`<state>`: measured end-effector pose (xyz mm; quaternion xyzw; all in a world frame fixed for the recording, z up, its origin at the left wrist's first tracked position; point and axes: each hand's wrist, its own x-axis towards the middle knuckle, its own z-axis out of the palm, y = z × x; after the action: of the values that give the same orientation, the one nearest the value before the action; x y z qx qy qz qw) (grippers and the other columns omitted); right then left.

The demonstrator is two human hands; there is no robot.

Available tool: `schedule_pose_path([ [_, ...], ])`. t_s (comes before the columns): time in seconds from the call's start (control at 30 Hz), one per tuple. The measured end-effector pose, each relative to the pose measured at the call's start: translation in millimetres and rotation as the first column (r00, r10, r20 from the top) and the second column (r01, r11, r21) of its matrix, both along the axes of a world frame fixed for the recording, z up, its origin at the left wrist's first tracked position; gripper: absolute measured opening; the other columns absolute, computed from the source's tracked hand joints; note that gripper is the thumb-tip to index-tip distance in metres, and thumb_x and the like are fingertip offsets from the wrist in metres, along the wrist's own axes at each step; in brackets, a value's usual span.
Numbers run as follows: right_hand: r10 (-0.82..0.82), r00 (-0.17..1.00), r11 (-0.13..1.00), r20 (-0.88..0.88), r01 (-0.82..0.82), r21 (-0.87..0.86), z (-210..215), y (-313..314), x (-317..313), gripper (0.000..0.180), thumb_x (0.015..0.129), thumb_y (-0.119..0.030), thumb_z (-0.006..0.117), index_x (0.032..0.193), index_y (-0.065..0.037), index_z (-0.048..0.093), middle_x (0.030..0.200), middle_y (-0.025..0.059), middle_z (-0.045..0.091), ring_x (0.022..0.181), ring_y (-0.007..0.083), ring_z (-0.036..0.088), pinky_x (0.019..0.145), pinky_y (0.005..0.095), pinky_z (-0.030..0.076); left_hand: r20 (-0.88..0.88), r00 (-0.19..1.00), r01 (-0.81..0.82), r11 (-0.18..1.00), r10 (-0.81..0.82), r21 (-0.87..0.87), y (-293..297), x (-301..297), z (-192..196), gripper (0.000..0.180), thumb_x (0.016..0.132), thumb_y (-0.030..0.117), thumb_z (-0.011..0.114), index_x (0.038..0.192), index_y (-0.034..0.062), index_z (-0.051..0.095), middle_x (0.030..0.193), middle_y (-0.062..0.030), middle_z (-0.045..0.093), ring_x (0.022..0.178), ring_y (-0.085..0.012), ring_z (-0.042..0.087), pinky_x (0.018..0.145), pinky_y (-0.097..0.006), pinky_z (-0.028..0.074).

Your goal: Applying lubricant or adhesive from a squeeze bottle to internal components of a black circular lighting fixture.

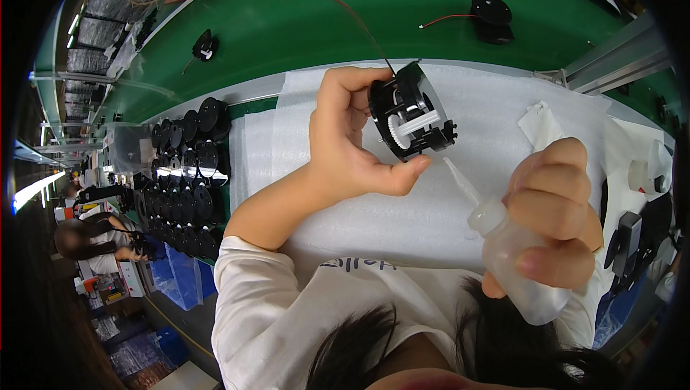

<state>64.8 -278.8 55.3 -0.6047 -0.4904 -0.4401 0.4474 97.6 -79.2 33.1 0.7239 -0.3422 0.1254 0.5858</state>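
My left hand [345,138] grips a round black plastic gear assembly [407,111], held up on its side above a white foam sheet [287,210]. A white gear with a ribbed shaft [411,126] shows in its open face. From its top runs a thin red wire [359,20] ending in a small white plug. In my right hand [553,196] is a translucent squeeze bottle [514,261], fingers wrapped round it. Its tapered nozzle [462,180] points up toward the assembly, a small gap apart from it.
Several black round parts [183,167] stand in rows at left. On the green conveyor belt [273,24] lie another wired round part [492,13] and a small black part [205,45]. A crumpled white cloth [540,126] lies at right. Another person [100,239] sits far left.
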Motion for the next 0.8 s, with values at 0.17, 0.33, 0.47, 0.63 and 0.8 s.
schedule_pose_path([
  [0.17,-0.062,0.993,0.994,-0.105,0.051,-0.099,8.5,-8.4,-3.2,0.039,0.076,-0.042,0.057,0.096,-0.012,0.042,0.068,0.0063,0.049,0.058,0.0193,0.041,0.053,0.0334,0.028,-0.102,0.994,0.044,0.999,-0.044,-0.005,-4.9,-4.0,5.0,0.073,0.05,0.016,0.078,0.106,-0.0016,0.034,0.092,-0.0091,0.049,0.082,-0.0119,0.05,0.077,-0.025,0.041],
  [0.33,-0.106,0.99,0.985,-0.097,0.091,-0.149,8.8,-5.3,-5.3,0.035,0.079,-0.038,0.055,0.097,-0.011,0.041,0.072,0.0085,0.052,0.059,0.0205,0.044,0.056,0.0367,0.031,-0.557,0.776,0.029,0.898,-0.298,-0.44,-7.4,-13.7,13.5,0.063,0.06,0.009,0.074,0.107,-0.0009,0.034,0.095,-0.0101,0.05,0.086,-0.0148,0.052,0.078,-0.029,0.044],
  [0.47,-0.159,0.981,0.959,-0.108,0.127,-0.252,12.0,-9.0,-4.5,0.032,0.081,-0.036,0.054,0.097,-0.011,0.041,0.074,0.0093,0.053,0.06,0.0202,0.045,0.068,0.041,0.031,-0.676,0.603,0.032,0.86,-0.422,-0.509,-5.7,-7.8,18.6,0.052,0.071,0.029,0.064,0.105,-0.0016,0.038,0.097,-0.0137,0.054,0.08,-0.0189,0.059,0.071,-0.031,0.05],
  [0.63,-0.158,0.977,0.963,-0.146,0.12,-0.24,9.8,-9.9,-6.3,0.029,0.081,-0.034,0.053,0.096,-0.012,0.041,0.075,0.0088,0.053,0.06,0.0194,0.045,0.075,0.0429,0.028,-0.734,0.51,0.019,0.859,-0.449,-0.512,-6.0,-6.5,21.9,0.058,0.073,0.042,0.056,0.106,-0.0033,0.042,0.093,-0.0151,0.057,0.077,-0.0229,0.061,0.07,-0.034,0.051],
  [0.8,-0.145,0.983,0.975,-0.112,0.122,-0.187,6.0,-8.7,-3.1,0.029,0.081,-0.034,0.054,0.096,-0.012,0.041,0.074,0.0076,0.052,0.059,0.0188,0.045,0.075,0.0432,0.028,-0.743,0.509,-0.008,0.861,-0.434,-0.508,-8.5,-6.5,24.5,0.06,0.074,0.047,0.052,0.103,-0.0047,0.046,0.087,-0.0157,0.059,0.073,-0.0239,0.062,0.07,-0.036,0.052],
])
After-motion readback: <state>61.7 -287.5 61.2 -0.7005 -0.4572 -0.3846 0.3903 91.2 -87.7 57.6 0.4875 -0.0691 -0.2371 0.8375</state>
